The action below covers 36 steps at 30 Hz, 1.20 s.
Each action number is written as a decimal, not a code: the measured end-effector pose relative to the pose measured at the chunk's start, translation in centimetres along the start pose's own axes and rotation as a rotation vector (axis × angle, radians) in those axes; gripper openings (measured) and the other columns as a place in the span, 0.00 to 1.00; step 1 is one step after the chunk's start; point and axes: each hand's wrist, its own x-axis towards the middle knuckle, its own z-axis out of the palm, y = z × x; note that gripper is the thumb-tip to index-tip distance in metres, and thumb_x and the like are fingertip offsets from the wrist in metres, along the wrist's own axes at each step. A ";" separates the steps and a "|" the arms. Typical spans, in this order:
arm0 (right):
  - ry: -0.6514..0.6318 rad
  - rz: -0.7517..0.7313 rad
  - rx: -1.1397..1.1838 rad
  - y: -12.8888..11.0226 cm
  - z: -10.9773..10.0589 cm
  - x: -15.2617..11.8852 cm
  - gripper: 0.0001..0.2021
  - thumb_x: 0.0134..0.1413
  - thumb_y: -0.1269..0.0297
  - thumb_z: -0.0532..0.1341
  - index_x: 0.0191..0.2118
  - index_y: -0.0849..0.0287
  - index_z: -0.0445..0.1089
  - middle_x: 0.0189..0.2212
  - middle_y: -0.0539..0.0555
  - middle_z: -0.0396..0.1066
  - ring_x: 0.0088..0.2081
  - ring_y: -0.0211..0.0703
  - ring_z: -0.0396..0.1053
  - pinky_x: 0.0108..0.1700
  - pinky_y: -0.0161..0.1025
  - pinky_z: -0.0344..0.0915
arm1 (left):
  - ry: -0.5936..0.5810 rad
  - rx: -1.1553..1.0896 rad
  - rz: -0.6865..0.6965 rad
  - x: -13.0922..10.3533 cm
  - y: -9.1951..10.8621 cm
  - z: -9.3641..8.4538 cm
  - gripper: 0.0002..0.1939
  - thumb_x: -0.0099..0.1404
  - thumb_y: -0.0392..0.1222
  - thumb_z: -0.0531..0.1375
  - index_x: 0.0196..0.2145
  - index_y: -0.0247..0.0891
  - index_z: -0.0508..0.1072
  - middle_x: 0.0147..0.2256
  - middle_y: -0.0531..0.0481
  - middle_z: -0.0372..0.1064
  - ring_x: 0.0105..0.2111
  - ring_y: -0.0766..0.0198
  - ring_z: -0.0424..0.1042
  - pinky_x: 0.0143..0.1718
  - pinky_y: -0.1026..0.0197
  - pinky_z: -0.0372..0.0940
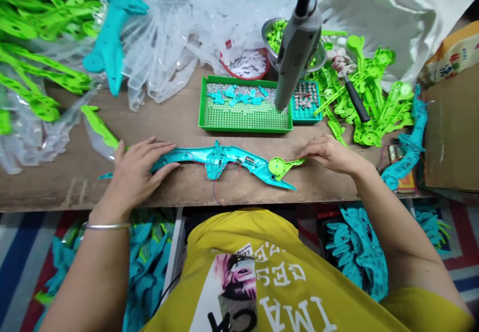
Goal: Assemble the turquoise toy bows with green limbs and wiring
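A blue toy sword half-shell (234, 156) lies hollow side up along the front of the table, with thin wires and small parts inside. My left hand (144, 165) is closed round its left end. At the right end, a lime-green plastic piece with a round disc (277, 166) rests over the shell. The fingers of my right hand (327, 153) pinch the narrow tip of that green piece. One wire hangs from the shell toward the table's front edge.
A green tray (245, 122) holds screws and small blue parts. Beside it are a teal box (307, 115), a screwdriver (355, 97) and heaped green parts (374, 83). A grey pole-like tool (297, 53) hangs above. Clear plastic blades (175, 33) pile up behind; a cardboard box (452, 137) stands right.
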 end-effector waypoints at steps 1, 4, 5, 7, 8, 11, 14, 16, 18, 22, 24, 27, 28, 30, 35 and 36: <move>0.001 0.003 -0.019 0.0 0.1 0.0 0.14 0.69 0.68 0.56 0.47 0.54 0.80 0.41 0.55 0.82 0.44 0.46 0.76 0.47 0.41 0.63 | 0.007 0.005 -0.005 0.0 0.0 0.1 0.24 0.77 0.55 0.48 0.58 0.39 0.73 0.59 0.42 0.74 0.67 0.52 0.64 0.71 0.37 0.43; -0.004 0.006 -0.090 0.1 0.8 0.1 0.14 0.68 0.69 0.56 0.47 0.54 0.80 0.40 0.56 0.81 0.43 0.47 0.75 0.46 0.42 0.62 | 0.032 0.011 -0.014 -0.2 0.2 0.2 0.23 0.77 0.54 0.49 0.57 0.39 0.73 0.59 0.43 0.74 0.62 0.54 0.69 0.71 0.40 0.46; -0.003 0.009 -0.115 0.0 1.2 0.2 0.14 0.67 0.70 0.56 0.46 0.55 0.80 0.40 0.56 0.81 0.43 0.47 0.75 0.46 0.43 0.61 | 0.041 0.010 -0.013 -0.3 0.2 0.2 0.23 0.77 0.54 0.50 0.57 0.40 0.73 0.58 0.43 0.75 0.61 0.55 0.71 0.71 0.41 0.47; 0.017 0.026 -0.166 -0.2 2.1 0.2 0.14 0.66 0.71 0.56 0.44 0.56 0.80 0.39 0.58 0.80 0.43 0.49 0.74 0.46 0.44 0.62 | 0.054 0.008 -0.009 -0.6 0.3 0.3 0.23 0.76 0.54 0.51 0.57 0.40 0.74 0.57 0.43 0.75 0.58 0.55 0.72 0.70 0.43 0.49; 0.041 0.041 -0.193 -0.5 2.4 0.1 0.13 0.65 0.71 0.57 0.43 0.57 0.81 0.41 0.59 0.79 0.44 0.51 0.74 0.46 0.46 0.63 | 0.059 0.007 -0.009 -0.8 0.3 0.3 0.23 0.76 0.55 0.51 0.57 0.41 0.74 0.56 0.44 0.76 0.57 0.55 0.72 0.69 0.43 0.50; 0.191 0.095 -0.219 -2.8 2.7 -0.6 0.13 0.63 0.72 0.58 0.46 0.58 0.80 0.47 0.62 0.78 0.48 0.56 0.73 0.50 0.53 0.65 | 0.067 0.000 -0.024 -1.5 0.5 0.4 0.23 0.76 0.56 0.52 0.57 0.42 0.74 0.55 0.45 0.76 0.56 0.55 0.72 0.68 0.44 0.52; 0.316 0.068 0.034 -6.8 2.5 -1.6 0.13 0.64 0.71 0.59 0.48 0.57 0.78 0.46 0.60 0.79 0.48 0.53 0.75 0.52 0.51 0.70 | 0.087 -0.016 -0.042 -2.1 0.7 0.5 0.23 0.75 0.57 0.53 0.56 0.40 0.75 0.55 0.44 0.76 0.56 0.54 0.72 0.68 0.44 0.52; 0.155 -0.002 0.342 -9.8 3.0 -1.9 0.11 0.67 0.68 0.58 0.48 0.54 0.78 0.44 0.55 0.81 0.47 0.46 0.78 0.51 0.44 0.73 | 0.097 -0.031 -0.053 -2.3 0.8 0.7 0.24 0.75 0.57 0.54 0.57 0.39 0.75 0.55 0.44 0.76 0.56 0.54 0.71 0.67 0.44 0.52; -0.162 -0.051 0.536 -12.3 4.9 -1.5 0.14 0.71 0.61 0.55 0.51 0.56 0.77 0.49 0.56 0.80 0.50 0.46 0.78 0.54 0.43 0.74 | 0.094 -0.042 -0.066 -2.5 0.8 1.0 0.24 0.75 0.57 0.55 0.57 0.39 0.74 0.55 0.45 0.76 0.56 0.54 0.70 0.68 0.43 0.51; -0.461 0.052 0.524 -14.9 12.2 1.8 0.31 0.73 0.49 0.47 0.67 0.68 0.65 0.66 0.70 0.66 0.71 0.64 0.59 0.69 0.59 0.61 | 0.107 -0.046 -0.078 -2.6 0.8 1.4 0.23 0.74 0.57 0.56 0.58 0.40 0.73 0.56 0.47 0.75 0.57 0.54 0.70 0.69 0.42 0.48; -0.513 0.066 0.564 -15.4 15.4 4.0 0.33 0.73 0.46 0.47 0.72 0.63 0.58 0.70 0.67 0.60 0.72 0.64 0.57 0.71 0.61 0.58 | 0.122 -0.065 -0.081 -2.6 1.0 1.4 0.22 0.74 0.55 0.56 0.58 0.42 0.73 0.56 0.46 0.74 0.57 0.52 0.70 0.70 0.41 0.48; -0.472 0.035 0.596 -16.1 16.7 5.9 0.34 0.73 0.48 0.48 0.74 0.68 0.53 0.72 0.68 0.53 0.73 0.60 0.55 0.73 0.57 0.55 | 0.159 -0.114 -0.088 -2.7 1.5 0.7 0.22 0.71 0.54 0.59 0.58 0.44 0.72 0.61 0.43 0.70 0.63 0.47 0.66 0.70 0.39 0.49; -0.455 0.015 0.601 -16.4 16.1 6.0 0.33 0.73 0.50 0.49 0.73 0.70 0.54 0.73 0.68 0.53 0.73 0.59 0.54 0.74 0.55 0.54 | 0.183 -0.137 -0.094 -2.9 1.7 0.3 0.23 0.70 0.54 0.60 0.58 0.43 0.71 0.62 0.41 0.68 0.64 0.46 0.65 0.69 0.39 0.52; -0.396 -0.028 0.624 -16.8 13.8 5.2 0.30 0.73 0.54 0.50 0.71 0.69 0.59 0.71 0.66 0.57 0.73 0.55 0.56 0.74 0.53 0.55 | 0.245 -0.212 -0.146 -3.4 2.4 -0.5 0.23 0.68 0.53 0.62 0.56 0.40 0.72 0.59 0.39 0.70 0.60 0.46 0.68 0.64 0.42 0.61; 0.239 0.107 0.806 -16.2 8.1 2.5 0.13 0.67 0.63 0.61 0.52 0.50 0.80 0.52 0.53 0.81 0.56 0.46 0.77 0.63 0.51 0.72 | 0.078 -0.754 -0.289 -4.7 7.3 -1.7 0.15 0.71 0.52 0.59 0.39 0.38 0.77 0.32 0.50 0.76 0.31 0.63 0.74 0.37 0.61 0.70; 0.378 0.201 0.857 -15.8 7.6 2.4 0.10 0.64 0.64 0.64 0.47 0.49 0.81 0.47 0.52 0.83 0.51 0.46 0.80 0.58 0.50 0.76 | -0.054 -0.890 -0.237 -4.7 8.8 -1.6 0.16 0.71 0.53 0.59 0.39 0.38 0.78 0.31 0.50 0.76 0.30 0.64 0.73 0.34 0.63 0.69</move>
